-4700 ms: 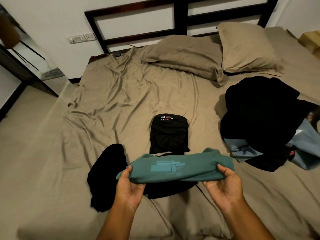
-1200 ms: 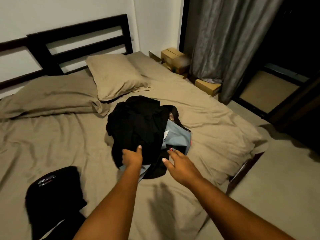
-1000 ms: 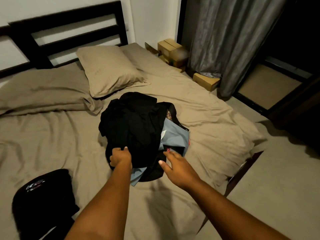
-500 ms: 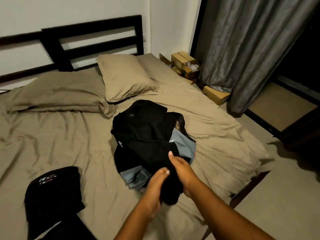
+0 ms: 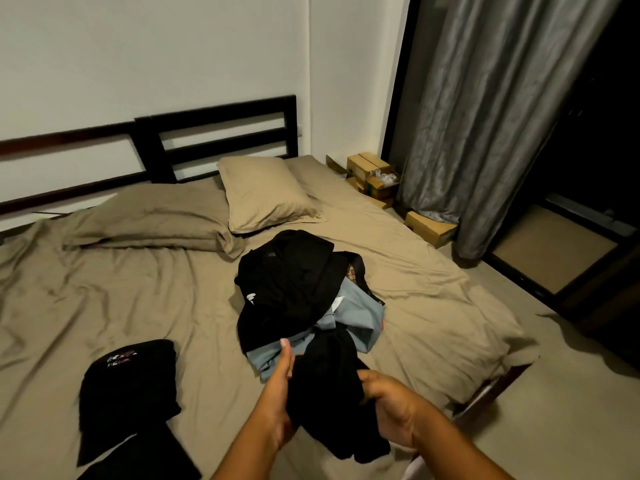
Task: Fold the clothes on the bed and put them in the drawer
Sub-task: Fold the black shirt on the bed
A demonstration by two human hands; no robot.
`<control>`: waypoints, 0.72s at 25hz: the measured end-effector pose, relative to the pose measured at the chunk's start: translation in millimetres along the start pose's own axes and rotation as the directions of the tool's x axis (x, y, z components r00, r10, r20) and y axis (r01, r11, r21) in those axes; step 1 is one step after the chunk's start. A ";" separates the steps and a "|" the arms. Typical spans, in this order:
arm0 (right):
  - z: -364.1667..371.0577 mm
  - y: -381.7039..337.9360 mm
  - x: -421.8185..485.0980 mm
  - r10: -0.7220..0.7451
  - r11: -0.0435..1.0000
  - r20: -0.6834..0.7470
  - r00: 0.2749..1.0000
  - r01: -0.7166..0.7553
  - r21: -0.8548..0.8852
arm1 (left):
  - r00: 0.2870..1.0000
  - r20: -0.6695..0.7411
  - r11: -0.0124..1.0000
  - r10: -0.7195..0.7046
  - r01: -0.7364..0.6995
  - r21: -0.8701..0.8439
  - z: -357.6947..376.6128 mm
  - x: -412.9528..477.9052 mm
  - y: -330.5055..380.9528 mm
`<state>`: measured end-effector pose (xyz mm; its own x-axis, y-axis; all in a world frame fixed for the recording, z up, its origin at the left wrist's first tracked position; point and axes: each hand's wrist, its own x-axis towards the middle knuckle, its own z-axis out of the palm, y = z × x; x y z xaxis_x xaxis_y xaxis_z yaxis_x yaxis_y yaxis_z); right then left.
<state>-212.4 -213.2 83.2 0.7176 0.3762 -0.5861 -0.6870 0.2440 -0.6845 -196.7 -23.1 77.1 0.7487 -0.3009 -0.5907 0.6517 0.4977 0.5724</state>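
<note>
Beige-sheeted bed point(image 5: 104, 306): black garment point(image 5: 329, 386) lifted over its near edge, left hand point(image 5: 280, 396) and right hand point(image 5: 391, 407) fingers curled into the cloth; unfolded clothes pile point(image 5: 294, 292) at centre; folded black garment point(image 5: 128, 386) near-left.

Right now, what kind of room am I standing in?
Most likely a bedroom: a bed with pillows and a dark headboard, a grey curtain, and clothes heaped on the sheet.
</note>
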 end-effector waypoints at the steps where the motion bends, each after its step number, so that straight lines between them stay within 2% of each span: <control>1: -2.8 3.5 -13.5 0.010 0.998 -0.007 1.000 -0.011 -0.059 | 1.000 0.029 1.000 0.012 -0.012 0.005 11.7 -12.7 2.1; 5: -15.7 19.1 -52.6 -0.008 0.969 -0.023 1.000 0.002 -0.246 | 0.981 0.108 0.968 0.161 -0.178 0.176 53.0 -61.3 -10.4; 7: -15.9 22.5 -81.6 -0.035 0.982 -0.031 0.999 0.029 -0.189 | 0.971 0.126 0.945 0.205 -0.230 0.235 67.7 -86.2 -19.3; 10: -4.7 28.3 -119.2 -0.148 0.987 0.004 0.989 0.148 -0.059 | 0.952 0.169 0.912 0.254 -0.294 0.285 77.4 -119.8 -29.8; 11: 0.4 28.7 -127.7 -0.198 0.980 -0.004 0.980 0.198 -0.035 | 0.943 0.194 0.885 0.271 -0.323 0.334 78.3 -129.1 -32.8; 13: 13.6 25.4 -138.5 -0.327 0.941 -0.033 0.944 0.322 -0.106 | 0.919 0.216 0.797 0.331 -0.394 0.458 82.8 -150.1 -35.3; 16: 44.9 7.5 -154.8 -0.481 0.845 0.022 0.876 0.470 -0.257 | 0.853 0.251 0.595 0.457 -0.503 0.627 91.5 -176.5 -30.1; 18: 61.8 -8.4 -164.5 -0.516 0.832 0.034 0.856 0.510 -0.219 | 0.815 0.226 0.559 0.534 -0.541 0.629 92.3 -185.7 -22.3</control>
<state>-331.8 -222.0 212.2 0.9647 0.2269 -0.1337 -0.1803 0.1994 -0.9632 -339.0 -53.4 226.5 0.9855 -0.1632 -0.0472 0.0360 -0.0706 0.9969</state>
